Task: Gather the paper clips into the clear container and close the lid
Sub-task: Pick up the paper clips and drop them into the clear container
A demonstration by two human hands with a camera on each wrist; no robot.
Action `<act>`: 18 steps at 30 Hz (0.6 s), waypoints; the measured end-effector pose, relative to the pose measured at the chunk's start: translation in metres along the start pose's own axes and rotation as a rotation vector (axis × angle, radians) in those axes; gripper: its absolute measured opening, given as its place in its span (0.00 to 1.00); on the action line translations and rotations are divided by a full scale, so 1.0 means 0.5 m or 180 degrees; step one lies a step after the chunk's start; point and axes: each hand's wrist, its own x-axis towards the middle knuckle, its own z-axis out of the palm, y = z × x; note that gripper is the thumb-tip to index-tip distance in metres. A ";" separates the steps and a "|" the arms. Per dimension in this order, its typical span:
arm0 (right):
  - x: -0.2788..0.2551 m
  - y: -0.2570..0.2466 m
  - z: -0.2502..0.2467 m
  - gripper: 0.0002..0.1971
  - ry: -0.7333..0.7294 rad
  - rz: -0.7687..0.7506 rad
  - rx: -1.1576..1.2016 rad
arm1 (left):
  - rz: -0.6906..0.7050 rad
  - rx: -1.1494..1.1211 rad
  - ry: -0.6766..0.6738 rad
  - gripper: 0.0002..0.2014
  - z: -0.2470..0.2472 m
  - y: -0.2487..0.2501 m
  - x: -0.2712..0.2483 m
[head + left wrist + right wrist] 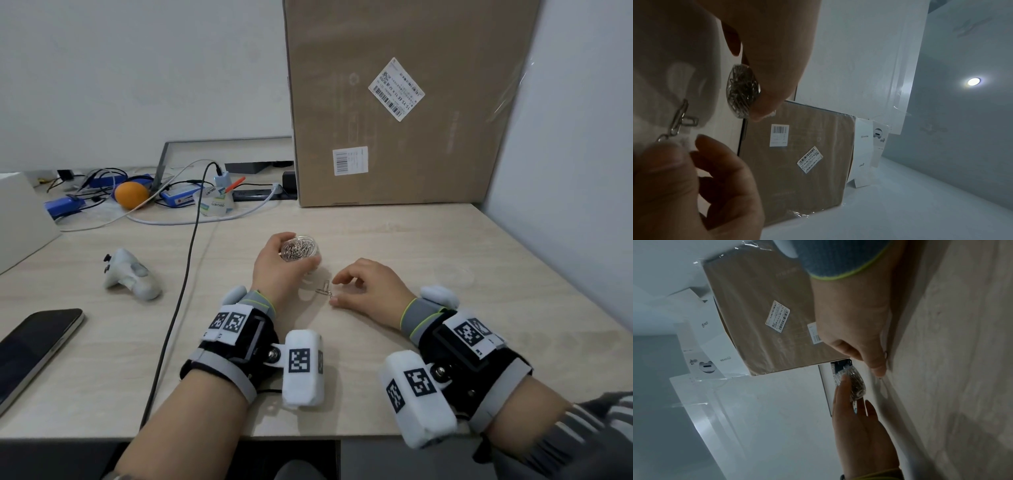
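My left hand grips a small clear round container packed with silver paper clips and holds it just above the wooden table. The container has no lid on it. A few loose paper clips lie on the table just below it. My right hand hovers over them with its fingers loosely curled and holds nothing. Its thumb tip touches the table beside the clips. A faint clear round lid seems to lie to the right of that hand.
A big cardboard box stands at the back right. A white controller and a phone lie on the left, with a black cable running between them and my left arm. An orange and cluttered electronics sit back left.
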 end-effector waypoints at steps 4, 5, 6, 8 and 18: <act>0.009 0.000 0.006 0.12 0.0013 -0.0001 -0.0083 | 0.0036 0.0029 -0.0061 0.28 0.003 0.003 -0.001; 0.012 -0.001 0.007 0.11 0.0032 0.0010 -0.0094 | 0.0032 0.0036 -0.0060 0.28 0.003 0.003 -0.002; 0.015 -0.002 0.008 0.09 0.0047 0.0019 -0.0122 | 0.0027 0.0044 -0.0055 0.28 0.002 0.004 -0.002; 0.021 -0.001 0.009 0.06 0.0065 0.0033 -0.0218 | 0.0024 0.0048 -0.0046 0.28 0.002 0.004 -0.003; 0.020 -0.010 0.017 0.06 -0.0187 -0.0266 -0.0202 | 0.0059 0.0075 -0.0047 0.29 0.004 0.001 0.000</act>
